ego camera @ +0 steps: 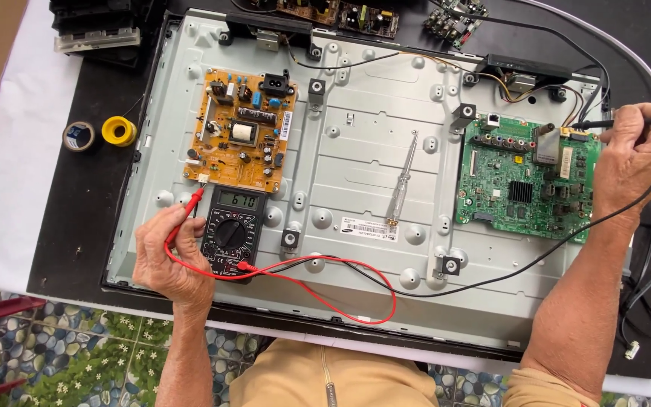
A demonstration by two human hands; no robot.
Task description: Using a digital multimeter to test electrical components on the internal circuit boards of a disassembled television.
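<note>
Open passage is left across the bare metal panel [356, 173] between the orange board [241, 130] and green board [525, 177], interrupted only by a screwdriver [402, 181], seemingly lying flat; lower down, red lead [325, 290] and black lead [491, 279] are draped across.

Matt pressed-metal chassis [356, 181] – glossy green board [525, 181], black plastic multimeter [233, 230], rubbery leads.

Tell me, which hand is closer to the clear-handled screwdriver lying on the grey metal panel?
Right, narrowly. The right hand holds a black probe at the green circuit board, right of the clear-handled screwdriver. The left hand holds a red probe, far left.
</note>
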